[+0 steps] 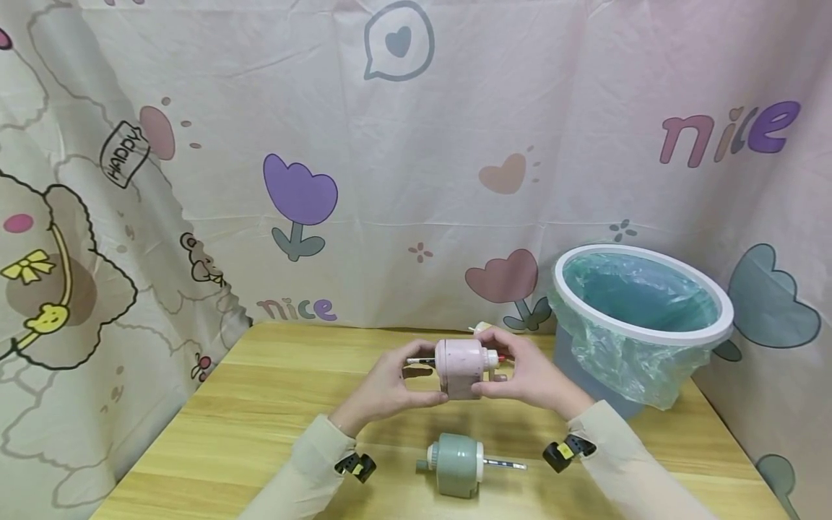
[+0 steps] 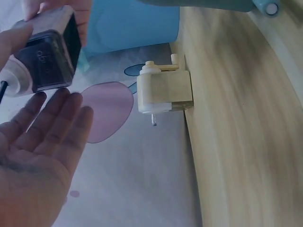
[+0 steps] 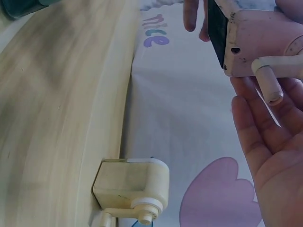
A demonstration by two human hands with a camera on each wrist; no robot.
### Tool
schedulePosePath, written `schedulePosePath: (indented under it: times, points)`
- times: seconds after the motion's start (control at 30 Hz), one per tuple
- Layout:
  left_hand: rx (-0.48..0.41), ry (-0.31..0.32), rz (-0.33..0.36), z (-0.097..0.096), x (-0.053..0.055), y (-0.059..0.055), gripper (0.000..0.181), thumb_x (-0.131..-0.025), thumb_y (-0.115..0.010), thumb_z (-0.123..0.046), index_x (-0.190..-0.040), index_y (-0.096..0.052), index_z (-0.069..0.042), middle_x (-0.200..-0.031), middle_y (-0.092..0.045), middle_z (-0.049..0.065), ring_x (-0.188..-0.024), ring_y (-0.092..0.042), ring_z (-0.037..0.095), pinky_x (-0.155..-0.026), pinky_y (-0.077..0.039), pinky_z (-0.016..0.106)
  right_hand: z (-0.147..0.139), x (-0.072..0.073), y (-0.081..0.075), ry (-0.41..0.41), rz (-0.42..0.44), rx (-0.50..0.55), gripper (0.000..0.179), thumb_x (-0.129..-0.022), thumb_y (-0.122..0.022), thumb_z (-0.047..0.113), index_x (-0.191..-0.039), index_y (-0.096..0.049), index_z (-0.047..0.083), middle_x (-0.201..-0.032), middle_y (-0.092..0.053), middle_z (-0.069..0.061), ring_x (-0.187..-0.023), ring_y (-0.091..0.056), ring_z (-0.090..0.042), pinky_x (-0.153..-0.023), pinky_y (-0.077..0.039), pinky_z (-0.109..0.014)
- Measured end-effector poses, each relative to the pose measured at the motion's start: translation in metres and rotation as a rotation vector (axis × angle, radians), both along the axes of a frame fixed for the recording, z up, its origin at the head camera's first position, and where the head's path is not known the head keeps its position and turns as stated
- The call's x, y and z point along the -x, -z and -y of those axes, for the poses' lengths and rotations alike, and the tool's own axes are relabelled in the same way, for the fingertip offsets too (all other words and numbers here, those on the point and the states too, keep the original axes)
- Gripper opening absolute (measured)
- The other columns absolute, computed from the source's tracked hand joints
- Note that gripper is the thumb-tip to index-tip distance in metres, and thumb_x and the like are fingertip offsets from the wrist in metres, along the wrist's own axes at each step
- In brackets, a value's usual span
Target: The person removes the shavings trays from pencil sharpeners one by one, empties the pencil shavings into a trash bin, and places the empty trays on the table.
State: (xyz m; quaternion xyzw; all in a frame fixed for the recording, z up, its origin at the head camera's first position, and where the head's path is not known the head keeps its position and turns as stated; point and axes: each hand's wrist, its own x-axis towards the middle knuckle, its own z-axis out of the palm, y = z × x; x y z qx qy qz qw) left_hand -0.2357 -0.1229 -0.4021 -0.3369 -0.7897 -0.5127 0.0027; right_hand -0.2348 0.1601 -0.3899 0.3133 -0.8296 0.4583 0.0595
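Observation:
Both hands hold a pink crank pencil sharpener (image 1: 460, 365) up over the table. My left hand (image 1: 388, 383) grips its left end, thumb low on the body, beside a dark pencil (image 1: 421, 360) that sticks out there. On the crank side, my right hand (image 1: 528, 372) pinches the body between thumb and fingers; a small red tip (image 1: 504, 357) shows by these fingers. The sharpener's crank handle (image 3: 270, 85) hangs over the right fingers in the right wrist view. Nearer on the table lies a green pencil sharpener (image 1: 458, 466) with a striped pencil (image 1: 505, 464) sticking out rightward.
A cream pencil sharpener (image 2: 163, 90) stands at the back of the wooden table (image 1: 260, 404), mostly hidden behind the right hand in the head view. To the right stands a bin (image 1: 640, 336) with a green liner bag. A printed curtain (image 1: 416, 144) hangs behind.

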Motion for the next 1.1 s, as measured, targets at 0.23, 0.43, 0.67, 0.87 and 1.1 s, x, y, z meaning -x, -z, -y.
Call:
schedulePosePath:
  times: [0.23,0.43,0.67,0.87,1.1]
  points:
    - [-0.031,0.012,0.035,-0.006,-0.002,0.000,0.060,-0.081,-0.093,-0.013,-0.135,-0.068,-0.011,-0.135,-0.073,0.008,-0.118,-0.073,0.028,-0.104,-0.062,0.032,-0.006,-0.009,-0.003,-0.005,0.019,0.035,0.058,-0.078,-0.096,0.022,-0.127,-0.066,0.020,-0.117,-0.073,0.002,-0.105,-0.071,-0.012,-0.092,-0.061,-0.028]
    - [-0.026,0.014,-0.030,-0.012,-0.005,-0.002,0.057,-0.080,-0.093,-0.013,-0.132,-0.071,-0.010,-0.130,-0.076,0.009,-0.111,-0.076,0.027,-0.100,-0.065,0.036,-0.011,-0.013,-0.002,0.016,0.007,0.021,0.058,-0.078,-0.096,0.025,-0.127,-0.065,0.021,-0.117,-0.073,0.003,-0.106,-0.070,-0.011,-0.093,-0.060,-0.028]
    - [-0.043,0.031,-0.098,-0.015,-0.006,-0.003,0.057,-0.077,-0.093,-0.012,-0.130,-0.071,-0.010,-0.124,-0.078,0.008,-0.106,-0.077,0.016,-0.099,-0.066,0.039,-0.013,-0.015,-0.003,0.009,-0.002,0.026,0.059,-0.077,-0.097,0.025,-0.126,-0.065,0.021,-0.114,-0.074,0.003,-0.105,-0.071,-0.011,-0.091,-0.061,-0.028]
    - [-0.038,0.040,-0.125,-0.017,-0.006,-0.001,0.058,-0.074,-0.094,-0.010,-0.128,-0.071,-0.010,-0.121,-0.079,0.008,-0.104,-0.077,0.015,-0.097,-0.066,0.039,-0.013,-0.018,-0.006,-0.003,-0.020,0.015,0.059,-0.076,-0.097,0.026,-0.126,-0.066,0.021,-0.114,-0.075,0.006,-0.105,-0.072,-0.010,-0.093,-0.061,-0.029]
    - [-0.019,0.043,-0.139,-0.017,-0.007,-0.001,0.058,-0.074,-0.093,-0.010,-0.128,-0.071,-0.009,-0.120,-0.079,0.008,-0.103,-0.077,0.014,-0.097,-0.066,0.035,-0.014,-0.020,-0.007,-0.002,-0.040,0.000,0.059,-0.076,-0.097,0.028,-0.127,-0.067,0.021,-0.113,-0.076,0.007,-0.103,-0.072,-0.009,-0.093,-0.061,-0.029]
